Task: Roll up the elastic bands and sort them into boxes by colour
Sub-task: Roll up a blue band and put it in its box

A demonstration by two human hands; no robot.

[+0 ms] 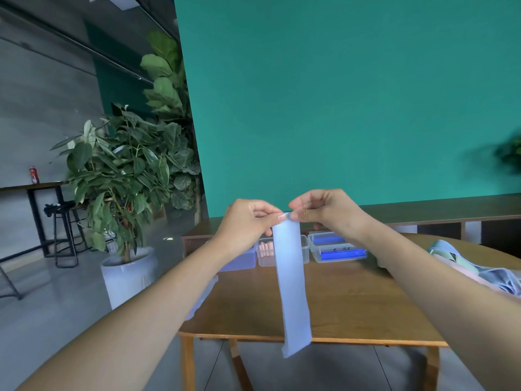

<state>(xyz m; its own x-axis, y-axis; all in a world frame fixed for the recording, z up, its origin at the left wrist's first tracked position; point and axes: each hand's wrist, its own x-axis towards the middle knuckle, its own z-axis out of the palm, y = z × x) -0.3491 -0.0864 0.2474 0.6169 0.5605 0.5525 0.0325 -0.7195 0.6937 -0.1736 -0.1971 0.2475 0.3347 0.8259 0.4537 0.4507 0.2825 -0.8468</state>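
Note:
A long pale-blue elastic band (pixel 293 280) hangs straight down in front of me, its lower end below the table edge. My left hand (pixel 248 221) pinches its top left corner and my right hand (pixel 324 211) pinches its top right corner, both raised above the table. Behind the band stand clear plastic boxes: one with pale-blue contents (pixel 239 259), one with pink rolls (pixel 266 249), and one with dark-blue rolls (pixel 337 248). A heap of loose bands (pixel 476 270) in pale green, pink and blue lies on the table at the right.
The wooden table (pixel 352 303) has its front edge near me. Another pale band (pixel 201 299) hangs over its left edge. A low wooden shelf (pixel 451 215) runs behind along a green wall. Potted plants (pixel 127 179) stand to the left on the floor.

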